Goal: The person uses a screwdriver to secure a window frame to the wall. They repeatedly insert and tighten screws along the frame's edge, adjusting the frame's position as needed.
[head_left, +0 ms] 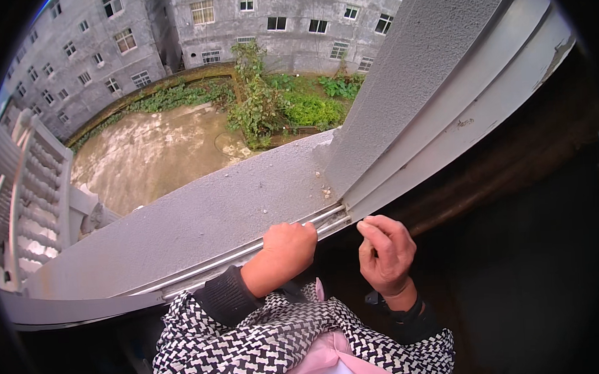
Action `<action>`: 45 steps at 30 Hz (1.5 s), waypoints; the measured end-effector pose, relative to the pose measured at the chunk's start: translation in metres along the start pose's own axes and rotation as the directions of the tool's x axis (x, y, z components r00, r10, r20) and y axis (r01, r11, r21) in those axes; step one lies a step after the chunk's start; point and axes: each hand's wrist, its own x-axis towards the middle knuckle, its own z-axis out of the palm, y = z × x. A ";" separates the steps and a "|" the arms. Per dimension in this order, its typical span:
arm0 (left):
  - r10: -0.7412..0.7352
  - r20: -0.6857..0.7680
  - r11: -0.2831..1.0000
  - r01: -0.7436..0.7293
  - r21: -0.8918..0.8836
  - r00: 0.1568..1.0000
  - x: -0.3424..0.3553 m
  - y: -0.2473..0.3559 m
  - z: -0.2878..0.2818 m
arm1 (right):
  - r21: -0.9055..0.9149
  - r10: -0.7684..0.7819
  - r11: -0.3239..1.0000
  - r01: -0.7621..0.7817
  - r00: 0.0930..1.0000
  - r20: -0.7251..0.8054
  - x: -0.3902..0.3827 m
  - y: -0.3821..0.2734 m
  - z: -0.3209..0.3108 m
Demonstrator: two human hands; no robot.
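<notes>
My left hand [286, 248] is curled into a fist over the white window track [202, 270] along the inner edge of the speckled grey sill [166, 231]; whatever lies inside its fingers is hidden. My right hand [388, 253] is raised just right of it, near the foot of the white window jamb [452, 125], with fingertips drawn together; I cannot make out anything between them. A few small crumbs lie on the sill near the corner where it meets the jamb. Dark cuffs and patterned sleeves show below both hands.
Outside the opening are a white balustrade [33, 214] at the left, a concrete yard [142, 148] below, plants [312, 108] and grey apartment blocks [270, 19] with many windows. A dark interior wall [512, 243] fills the right, below the frame.
</notes>
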 end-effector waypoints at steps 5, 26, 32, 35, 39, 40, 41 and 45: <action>0.027 -0.068 0.997 -0.032 -0.072 0.997 -0.002 0.003 0.006 | 0.188 0.371 0.862 -0.471 0.839 0.398 -0.073 -0.017 0.078; -0.108 -0.699 0.951 -0.131 -0.280 0.707 -0.126 -0.096 0.088 | 0.325 0.441 0.795 -0.512 0.856 0.270 -0.078 0.017 0.060; -0.072 -0.670 0.966 -0.116 -0.232 0.739 -0.123 -0.113 0.114 | 0.248 0.438 0.828 -0.504 0.856 0.276 -0.073 0.013 0.080; -0.090 -0.699 0.951 -0.147 -0.272 0.709 -0.121 -0.114 0.115 | 0.231 0.438 0.839 -0.492 0.864 0.248 -0.078 0.010 0.080; -0.089 -0.702 0.917 -0.218 -0.335 0.707 -0.121 -0.113 0.113 | 0.236 0.568 0.750 -0.618 0.784 0.248 -0.082 0.011 0.078; -0.090 -0.692 0.909 -0.224 -0.351 0.717 -0.121 -0.113 0.112 | 0.252 0.645 0.680 -0.688 0.725 0.240 -0.083 0.011 0.078; -0.097 -0.686 0.903 -0.226 -0.365 0.721 -0.121 -0.115 0.111 | 0.324 0.628 0.660 -0.677 0.735 0.257 -0.082 0.011 0.078; -0.079 -0.642 0.877 -0.253 -0.408 0.762 -0.118 -0.117 0.110 | 0.347 0.654 0.636 -0.689 0.720 0.231 -0.080 0.006 0.082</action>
